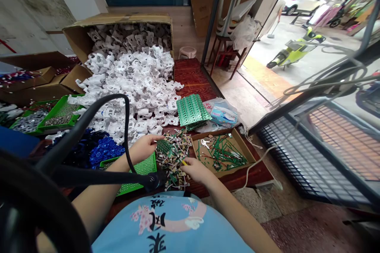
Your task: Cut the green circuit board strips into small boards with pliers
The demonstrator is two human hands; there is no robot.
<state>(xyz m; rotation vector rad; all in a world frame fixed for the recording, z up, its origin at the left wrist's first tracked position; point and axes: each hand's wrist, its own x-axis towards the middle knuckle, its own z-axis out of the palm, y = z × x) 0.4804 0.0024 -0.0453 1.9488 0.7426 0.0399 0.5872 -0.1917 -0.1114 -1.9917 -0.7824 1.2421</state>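
Note:
My left hand (145, 149) pinches the edge of a green circuit board (164, 147) above a heap of small wired circuit boards (178, 182). My right hand (196, 169) is closed around a small yellow-handled tool (184, 162), whose tip points toward the board; its exact kind is too small to make out. A stack of green circuit board panels (193, 110) lies beyond the heap. To the right, a shallow cardboard tray (248, 151) contains thin green strips, a few red pieces and some white bits.
White plastic housings (133, 83) spill from a large cardboard box (77, 41) at the back. Blue parts (107, 151) and green plastic trays (148, 169) stand left. A black bent arm (126, 126) crosses in front. A plastic bag (224, 114) lies beside the panels.

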